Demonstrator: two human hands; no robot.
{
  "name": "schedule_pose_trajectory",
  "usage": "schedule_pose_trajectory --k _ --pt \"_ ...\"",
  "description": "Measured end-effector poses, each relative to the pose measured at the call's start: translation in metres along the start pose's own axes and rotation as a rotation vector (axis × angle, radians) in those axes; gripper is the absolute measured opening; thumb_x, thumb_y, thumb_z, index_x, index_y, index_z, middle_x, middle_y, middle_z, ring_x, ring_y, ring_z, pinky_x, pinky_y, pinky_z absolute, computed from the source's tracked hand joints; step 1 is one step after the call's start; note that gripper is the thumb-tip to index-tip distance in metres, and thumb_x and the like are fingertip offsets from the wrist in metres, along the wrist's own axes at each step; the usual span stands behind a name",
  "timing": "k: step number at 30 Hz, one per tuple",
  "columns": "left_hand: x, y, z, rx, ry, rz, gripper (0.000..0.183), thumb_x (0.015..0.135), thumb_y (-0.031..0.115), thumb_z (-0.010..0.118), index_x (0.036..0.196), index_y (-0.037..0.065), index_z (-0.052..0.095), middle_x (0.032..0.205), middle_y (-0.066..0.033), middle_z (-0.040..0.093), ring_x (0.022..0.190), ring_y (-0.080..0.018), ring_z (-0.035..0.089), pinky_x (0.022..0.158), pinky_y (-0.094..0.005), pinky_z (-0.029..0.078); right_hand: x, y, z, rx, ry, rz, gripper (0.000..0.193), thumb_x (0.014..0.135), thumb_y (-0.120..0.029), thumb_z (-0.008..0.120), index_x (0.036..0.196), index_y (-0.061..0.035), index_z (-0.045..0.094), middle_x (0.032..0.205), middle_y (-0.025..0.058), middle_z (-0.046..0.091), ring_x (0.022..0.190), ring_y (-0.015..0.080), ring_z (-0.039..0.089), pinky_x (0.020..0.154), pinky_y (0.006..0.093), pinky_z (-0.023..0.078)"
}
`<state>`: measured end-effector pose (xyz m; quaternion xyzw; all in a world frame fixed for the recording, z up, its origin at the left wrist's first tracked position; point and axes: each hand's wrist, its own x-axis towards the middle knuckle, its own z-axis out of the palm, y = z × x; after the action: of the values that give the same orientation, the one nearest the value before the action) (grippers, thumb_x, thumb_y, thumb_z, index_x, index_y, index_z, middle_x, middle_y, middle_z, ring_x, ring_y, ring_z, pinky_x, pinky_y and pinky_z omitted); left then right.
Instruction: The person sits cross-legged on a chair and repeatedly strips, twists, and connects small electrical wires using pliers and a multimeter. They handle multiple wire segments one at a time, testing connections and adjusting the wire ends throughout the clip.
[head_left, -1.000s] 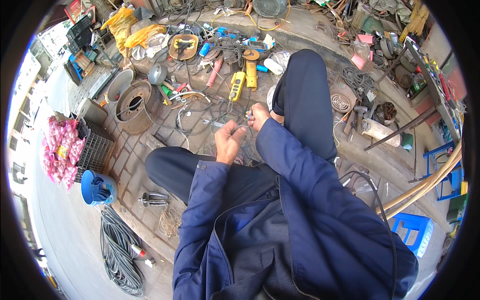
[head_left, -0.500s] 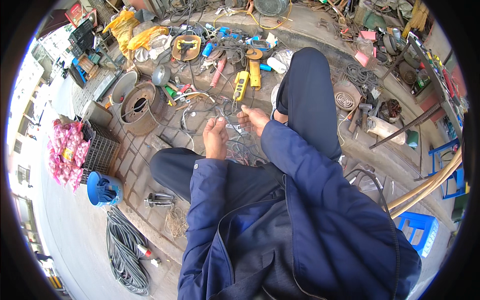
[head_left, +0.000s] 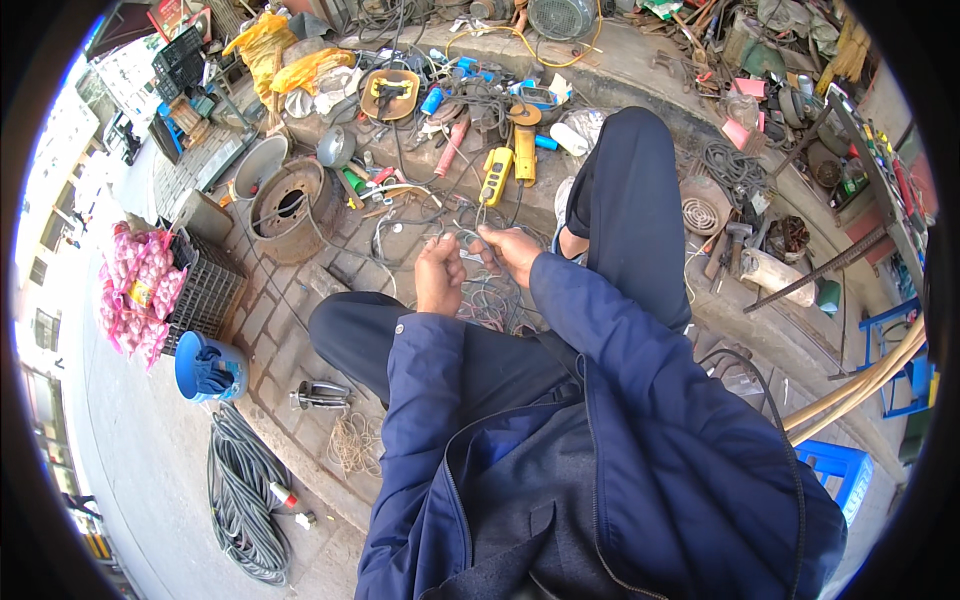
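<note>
Above my lap, my left hand [head_left: 438, 274] is closed with thumb and fingers pinched together. My right hand [head_left: 512, 252] pinches close beside it on the right. A thin grey wire [head_left: 467, 234] bends between the fingertips of both hands; its ends are too small to make out. Just beyond the fingers lies a yellow push-button control box [head_left: 495, 176], with wires coming from its near end. Beside it rests a second yellow housing [head_left: 525, 155], long and narrow. Loose thin wires [head_left: 492, 300] lie in a tangle on the paving below my hands.
A rusty wheel rim [head_left: 292, 210], a black crate [head_left: 205, 285] with pink net bags [head_left: 140, 290], a blue bucket [head_left: 212, 368] and a coiled cable [head_left: 245, 500] are on the left. Tools and cords cover the step ahead. A blue stool [head_left: 840, 470] stands at right.
My hands have drawn slightly closer together, and the wire now shows as a curve between them. The whole view has shifted a little to the right.
</note>
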<state>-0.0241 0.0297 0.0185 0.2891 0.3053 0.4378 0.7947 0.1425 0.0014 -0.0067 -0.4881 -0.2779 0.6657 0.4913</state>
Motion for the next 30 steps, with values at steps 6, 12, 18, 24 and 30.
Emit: schedule_pose_trajectory --k 6,12,18,24,30 --pt "0.004 -0.004 -0.005 0.075 0.070 0.008 0.014 0.095 0.015 0.056 0.082 0.014 0.050 0.065 0.0057 0.041 0.049 -0.0055 0.032 0.041 -0.0219 0.025 -0.002 -0.006 -0.008 0.208 -0.075 0.116 0.029 0.097 -0.037 0.059 0.091 -0.0094 0.061 0.062 -0.0055 0.044 0.061 0.0116 0.044 0.059 0.0291 0.037" --pt "-0.004 -0.002 0.001 -0.101 0.031 0.099 0.013 0.097 0.021 0.060 0.092 0.010 0.058 0.082 0.0016 0.060 0.053 -0.0050 0.043 0.041 -0.0201 0.030 -0.009 -0.005 0.010 0.198 -0.082 0.186 0.022 0.096 -0.032 0.057 0.093 -0.0111 0.062 0.075 -0.0016 0.057 0.068 0.0145 0.053 0.060 0.0290 0.040" --pt "-0.015 -0.002 0.007 -0.177 -0.143 0.206 0.021 0.102 0.023 0.052 0.091 0.006 0.057 0.061 0.0013 0.048 0.046 -0.0050 0.035 0.043 -0.0208 0.029 -0.009 -0.006 0.026 0.326 -0.017 0.174 0.021 0.096 -0.030 0.055 0.087 -0.0124 0.061 0.071 -0.0009 0.058 0.062 0.0147 0.054 0.057 0.0276 0.038" --pt "-0.003 -0.037 0.017 0.142 -0.034 0.081 0.027 0.101 0.021 0.048 0.077 0.009 0.050 0.065 -0.0001 0.051 0.048 -0.0082 0.039 0.043 -0.0252 0.030 0.032 0.023 -0.014 0.134 0.115 -0.001 0.019 0.089 -0.020 0.054 0.072 -0.0109 0.057 0.064 0.0029 0.056 0.055 0.0189 0.053 0.051 0.0317 0.040" --pt "-0.032 -0.077 0.026 0.488 -0.007 0.094 0.022 0.094 0.019 0.051 0.087 0.001 0.063 0.075 -0.0050 0.060 0.068 -0.0148 0.055 0.062 -0.0311 0.042 0.089 0.075 -0.120 -0.573 0.585 -0.292 0.016 0.079 -0.009 0.052 0.065 -0.0038 0.056 0.062 0.0096 0.052 0.055 0.0241 0.052 0.050 0.0397 0.044"
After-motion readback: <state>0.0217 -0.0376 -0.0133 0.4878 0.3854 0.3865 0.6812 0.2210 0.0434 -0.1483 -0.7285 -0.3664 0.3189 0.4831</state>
